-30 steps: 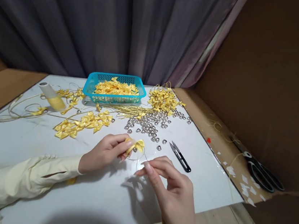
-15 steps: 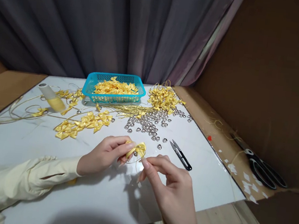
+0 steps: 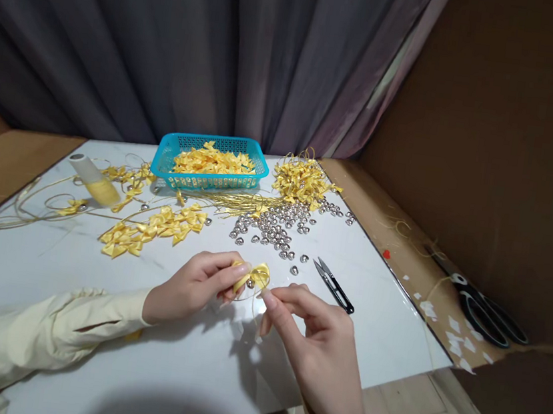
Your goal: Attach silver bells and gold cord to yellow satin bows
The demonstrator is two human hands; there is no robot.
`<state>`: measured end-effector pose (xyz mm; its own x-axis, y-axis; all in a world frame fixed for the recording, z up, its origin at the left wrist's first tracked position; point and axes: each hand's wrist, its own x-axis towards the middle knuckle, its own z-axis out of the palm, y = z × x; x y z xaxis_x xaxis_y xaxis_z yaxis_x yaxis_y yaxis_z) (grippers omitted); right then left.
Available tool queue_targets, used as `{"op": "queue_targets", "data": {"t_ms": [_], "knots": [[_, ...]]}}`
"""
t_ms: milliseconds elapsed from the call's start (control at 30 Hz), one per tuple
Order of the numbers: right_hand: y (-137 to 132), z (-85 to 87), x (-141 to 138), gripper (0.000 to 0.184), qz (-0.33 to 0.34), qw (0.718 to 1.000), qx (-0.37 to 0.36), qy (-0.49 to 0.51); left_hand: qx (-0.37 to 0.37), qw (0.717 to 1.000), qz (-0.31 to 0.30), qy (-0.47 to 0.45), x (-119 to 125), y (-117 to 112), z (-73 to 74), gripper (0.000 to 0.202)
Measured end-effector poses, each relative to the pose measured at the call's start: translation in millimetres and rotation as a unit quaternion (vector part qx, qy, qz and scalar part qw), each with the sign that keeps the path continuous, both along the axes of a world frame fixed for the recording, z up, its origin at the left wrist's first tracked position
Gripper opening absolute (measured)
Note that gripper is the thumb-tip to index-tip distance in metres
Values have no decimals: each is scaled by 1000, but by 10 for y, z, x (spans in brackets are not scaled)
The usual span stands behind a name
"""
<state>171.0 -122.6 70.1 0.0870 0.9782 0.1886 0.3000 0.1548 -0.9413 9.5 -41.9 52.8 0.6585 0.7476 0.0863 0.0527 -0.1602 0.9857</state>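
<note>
Above the front of the white table, my left hand (image 3: pixel 199 285) pinches a yellow ribbon bow (image 3: pixel 261 273) between thumb and fingers. A small silver bead (image 3: pixel 250 284) sits at the bow's middle. My right hand (image 3: pixel 314 332), just to the right, has thumb and forefinger closed on a thin gold cord (image 3: pixel 256 298) that loops by the bow. The other end of the cord is hard to follow. Black thread snips (image 3: pixel 334 287) lie beyond my right hand, and loose silver heart-shaped beads (image 3: pixel 274 227) are scattered behind both hands.
A blue basket (image 3: pixel 161 164) of yellow bows stands at the back. Finished-looking bows with cords (image 3: pixel 302 180) are piled right of it. Loose bows (image 3: pixel 156 227), gold cords (image 3: pixel 237 202) and a bottle (image 3: pixel 95 181) lie leftward. Scissors (image 3: pixel 488 313) and paper scraps (image 3: pixel 455 336) rest on cardboard at right.
Both hands keep nearly the same pose and hold. The right hand's lower fingers have shifted slightly by the cord; the view has moved a touch.
</note>
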Motion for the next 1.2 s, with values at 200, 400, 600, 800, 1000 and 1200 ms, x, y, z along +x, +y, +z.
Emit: {"op": "queue_targets", "data": {"t_ms": [200, 400, 600, 800, 1000, 1200], "knots": [[24, -15, 20, 22, 13, 1000, 14, 5, -53, 998, -18, -34, -14, 5, 6, 35], [34, -16, 38, 23, 21, 999, 37, -8, -162, 980, -45, -111, -5, -8, 2, 34], [45, -9, 43, 22, 19, 998, 59, -25, -230, 961, -58, -144, 6, -17, 28, 32], [45, -12, 39, 23, 24, 998, 62, -23, -229, 962, -55, -137, 0, -19, 30, 32], [24, -9, 41, 23, 24, 998, 62, -7, -221, 964, -53, -138, 14, -17, 32, 33], [-47, -29, -64, 18, 35, 998, 38, 39, -163, 980, 5, -116, 28, -24, 25, 32]]}}
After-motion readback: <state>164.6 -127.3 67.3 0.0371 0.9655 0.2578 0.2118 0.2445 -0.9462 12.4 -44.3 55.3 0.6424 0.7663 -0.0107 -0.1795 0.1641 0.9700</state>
